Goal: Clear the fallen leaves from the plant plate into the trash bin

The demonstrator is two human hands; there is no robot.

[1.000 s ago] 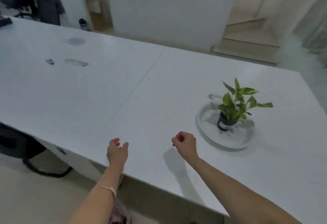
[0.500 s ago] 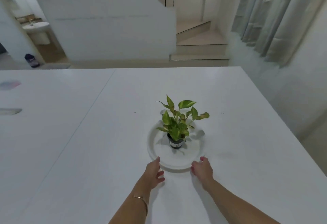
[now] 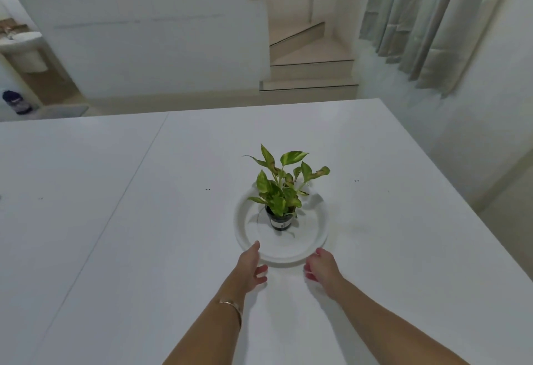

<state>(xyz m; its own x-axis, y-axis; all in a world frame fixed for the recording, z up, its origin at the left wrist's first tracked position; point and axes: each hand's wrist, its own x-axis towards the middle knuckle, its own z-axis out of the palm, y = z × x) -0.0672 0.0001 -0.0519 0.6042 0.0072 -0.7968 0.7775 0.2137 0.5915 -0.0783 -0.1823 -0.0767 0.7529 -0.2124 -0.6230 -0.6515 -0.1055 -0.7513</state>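
A round white plate (image 3: pixel 284 255) lies on the white table, with a small green plant in a black pot (image 3: pixel 279 220) standing upright in its middle. A thin dark stem or leaf scrap (image 3: pixel 257 217) lies on the plate left of the pot. My left hand (image 3: pixel 250 265) is at the plate's near left rim, thumb touching it, fingers apart. At the near right rim is my right hand (image 3: pixel 320 268), fingers spread beside the rim. Neither hand holds anything. No trash bin is in view.
The white table (image 3: pixel 144 234) has a seam running down its left half. Its right edge (image 3: pixel 461 200) drops off near a wall with curtains (image 3: pixel 432 18). Stairs (image 3: pixel 311 67) rise beyond the far edge. A sink (image 3: pixel 23 44) is at the far left.
My view swung from the table's side until the plant sat straight ahead. Both hands went from loosely curled near the table edge to the plate's near rim, and have crept slightly closer around it.
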